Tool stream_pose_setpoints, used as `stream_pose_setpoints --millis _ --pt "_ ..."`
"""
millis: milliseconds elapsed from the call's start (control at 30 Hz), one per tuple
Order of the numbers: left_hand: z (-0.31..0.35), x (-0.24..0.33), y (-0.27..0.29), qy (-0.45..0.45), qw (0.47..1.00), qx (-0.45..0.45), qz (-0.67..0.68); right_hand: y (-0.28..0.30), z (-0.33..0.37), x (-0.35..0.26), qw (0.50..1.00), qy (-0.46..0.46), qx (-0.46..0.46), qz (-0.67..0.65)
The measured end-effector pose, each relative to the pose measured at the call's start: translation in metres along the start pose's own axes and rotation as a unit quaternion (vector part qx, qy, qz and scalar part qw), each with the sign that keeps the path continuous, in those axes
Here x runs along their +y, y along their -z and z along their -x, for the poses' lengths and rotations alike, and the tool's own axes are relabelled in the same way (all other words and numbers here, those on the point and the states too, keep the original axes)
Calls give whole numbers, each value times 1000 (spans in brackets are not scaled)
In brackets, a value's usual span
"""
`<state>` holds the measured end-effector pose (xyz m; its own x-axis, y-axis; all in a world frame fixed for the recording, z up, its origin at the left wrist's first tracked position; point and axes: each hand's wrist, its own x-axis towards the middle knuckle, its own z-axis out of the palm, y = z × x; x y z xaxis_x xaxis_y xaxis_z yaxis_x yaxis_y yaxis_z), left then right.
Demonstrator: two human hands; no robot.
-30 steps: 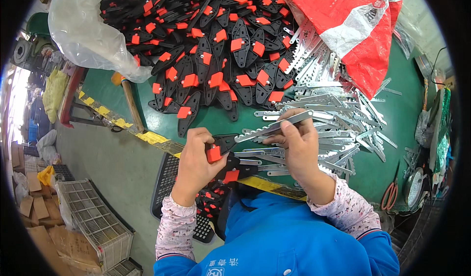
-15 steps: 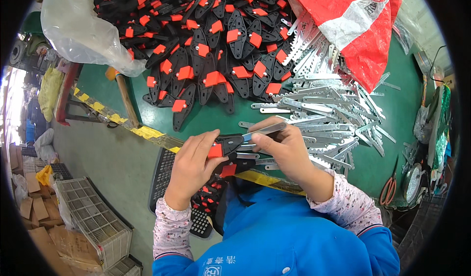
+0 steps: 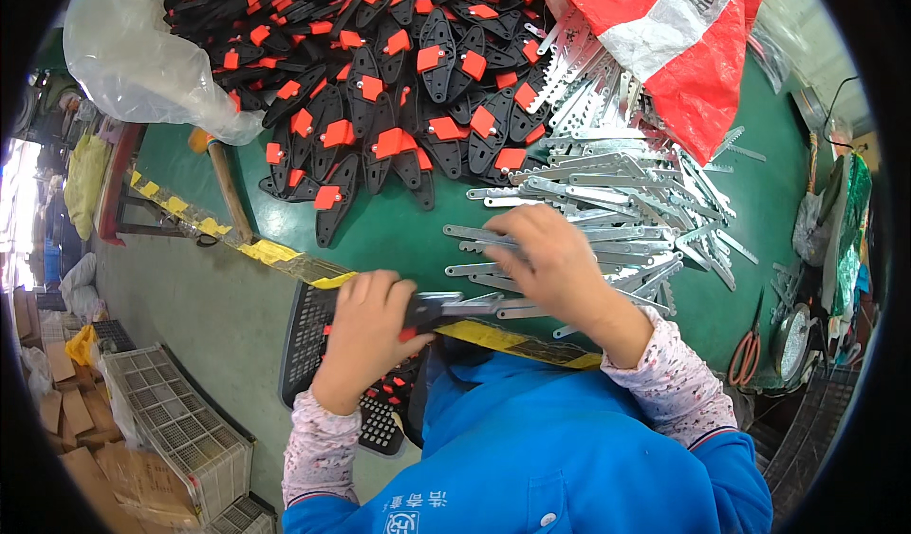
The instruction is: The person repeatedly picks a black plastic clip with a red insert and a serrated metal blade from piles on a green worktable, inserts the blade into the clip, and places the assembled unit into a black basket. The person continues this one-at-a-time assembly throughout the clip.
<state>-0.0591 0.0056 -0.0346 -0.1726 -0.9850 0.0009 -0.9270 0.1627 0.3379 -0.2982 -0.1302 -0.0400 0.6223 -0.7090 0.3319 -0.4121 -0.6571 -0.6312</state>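
My left hand (image 3: 365, 330) is closed round a black plastic piece (image 3: 429, 312) with a red tab, at the table's front edge. A bright metal strip sticks out from the piece toward the right; blur hides how the two join. My right hand (image 3: 550, 263) is over the near left side of a heap of notched metal strips (image 3: 617, 240). Its thumb and fingers are around one flat strip (image 3: 467, 235), smeared by motion, so their grip is unclear. Beyond my hands lies a large pile of black plastic pieces with red tabs (image 3: 380, 97).
A black mesh basket (image 3: 302, 339) holding similar pieces stands below the table edge. A hammer (image 3: 228, 192) lies at left, near a translucent plastic bag (image 3: 142, 69). A red and white sack (image 3: 674, 50) covers part of the strips. Red-handled scissors (image 3: 745, 358) lie at right.
My right hand has left the piece held in my left hand and moved over the strips. My left hand has lowered slightly with the piece. The whole view has shifted a little.
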Motion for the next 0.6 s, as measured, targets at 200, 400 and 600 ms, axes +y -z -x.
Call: stream_pose_setpoints --millis 200,400,600 --pt "45 -30 40 111 991 -72 -33 9 -3 20 991 41 -24 129" --pt "8 -56 35 121 981 151 -20 -16 -10 10 953 93 -90 273" --pt "-56 -88 -1 156 954 255 -27 -15 -7 10 949 119 -92 278"
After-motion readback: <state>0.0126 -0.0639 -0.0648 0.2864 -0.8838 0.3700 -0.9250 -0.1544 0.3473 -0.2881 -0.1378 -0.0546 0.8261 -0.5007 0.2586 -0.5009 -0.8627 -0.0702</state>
